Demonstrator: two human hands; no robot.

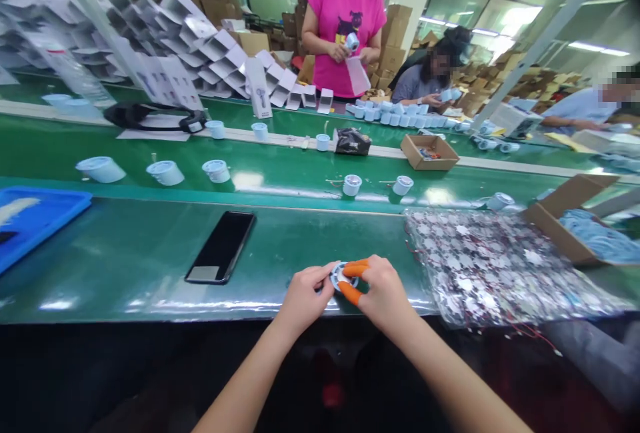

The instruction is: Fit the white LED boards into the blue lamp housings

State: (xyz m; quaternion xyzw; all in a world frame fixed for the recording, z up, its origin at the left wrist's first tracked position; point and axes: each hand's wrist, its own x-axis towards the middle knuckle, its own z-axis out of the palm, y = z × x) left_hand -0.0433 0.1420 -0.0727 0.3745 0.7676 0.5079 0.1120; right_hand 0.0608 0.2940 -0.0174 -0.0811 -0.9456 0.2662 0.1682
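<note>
Near the front edge of the green bench, both my hands are on a small round light-blue housing [336, 280] with a white middle. My left hand [307, 292] pinches its left rim between thumb and fingers. Orange finger covers sit on my right hand [381, 290], whose covered fingertips press onto the top and right side of the housing. Its inner parts are partly hidden by those fingers. To the right lies a plastic-wrapped sheet of white, star-shaped parts with thin wires [480, 260]. A black phone [223, 246] rests to the left.
Several light-blue cups, such as this cup [353, 184], stand along the green conveyor [295, 176] ahead. A blue tray [60, 216] is at far left. An open carton [565, 236] holds light-blue parts at right. Beyond the line, a person in a pink shirt [345, 6] and other people work.
</note>
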